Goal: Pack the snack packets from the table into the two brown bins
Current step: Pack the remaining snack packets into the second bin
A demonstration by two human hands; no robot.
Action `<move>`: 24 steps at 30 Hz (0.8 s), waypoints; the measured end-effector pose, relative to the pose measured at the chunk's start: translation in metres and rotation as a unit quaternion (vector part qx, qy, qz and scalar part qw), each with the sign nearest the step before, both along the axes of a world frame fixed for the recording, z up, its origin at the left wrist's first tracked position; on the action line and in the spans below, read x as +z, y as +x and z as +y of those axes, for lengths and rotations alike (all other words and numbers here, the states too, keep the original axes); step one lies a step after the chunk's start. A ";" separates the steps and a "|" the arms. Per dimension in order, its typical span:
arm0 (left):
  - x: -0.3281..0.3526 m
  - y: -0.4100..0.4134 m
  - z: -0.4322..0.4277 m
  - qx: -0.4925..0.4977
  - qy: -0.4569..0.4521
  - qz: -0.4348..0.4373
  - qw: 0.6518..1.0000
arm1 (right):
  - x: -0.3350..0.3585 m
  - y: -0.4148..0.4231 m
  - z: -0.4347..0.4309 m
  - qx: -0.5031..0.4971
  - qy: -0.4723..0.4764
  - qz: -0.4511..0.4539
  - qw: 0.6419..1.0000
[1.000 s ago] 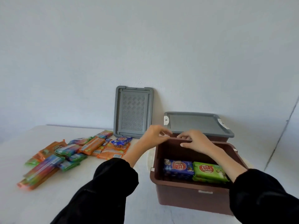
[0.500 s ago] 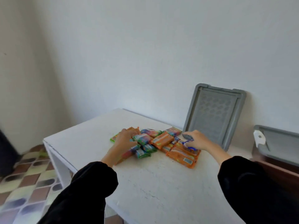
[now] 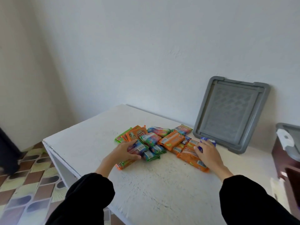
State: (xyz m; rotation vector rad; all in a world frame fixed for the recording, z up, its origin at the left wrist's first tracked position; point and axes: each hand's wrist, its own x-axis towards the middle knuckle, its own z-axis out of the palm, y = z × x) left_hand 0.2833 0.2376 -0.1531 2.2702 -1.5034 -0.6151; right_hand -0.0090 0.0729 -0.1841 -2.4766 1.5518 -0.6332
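About fifteen snack packets (image 3: 172, 140) lie heaped at mid-frame on the one white table (image 3: 162, 184); overlap blocks an exact count. The left hand (image 3: 125, 151) curls around one purple packet (image 3: 138, 147) at the heap's left. The right hand (image 3: 209, 153) grips one blue packet (image 3: 208, 140). One grey lid (image 3: 230, 112) leans on the wall. One lidded brown bin (image 3: 278, 153) shows at the right edge.

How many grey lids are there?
2. The leaning lid stands against the wall, right of the packets. The bin lid sits on a brown bin at the right edge, partly cut off.
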 end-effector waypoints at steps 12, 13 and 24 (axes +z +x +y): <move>0.006 -0.009 0.001 0.014 -0.033 -0.082 0.996 | 0.019 0.008 -0.003 -0.163 0.204 0.008 0.965; 0.007 -0.012 0.003 0.020 -0.047 -0.084 0.995 | 0.023 0.006 -0.004 -0.164 0.210 0.011 0.964; 0.106 -0.104 -0.010 -0.066 -0.201 -0.123 0.970 | 0.137 -0.063 0.036 -0.079 0.135 -0.070 0.985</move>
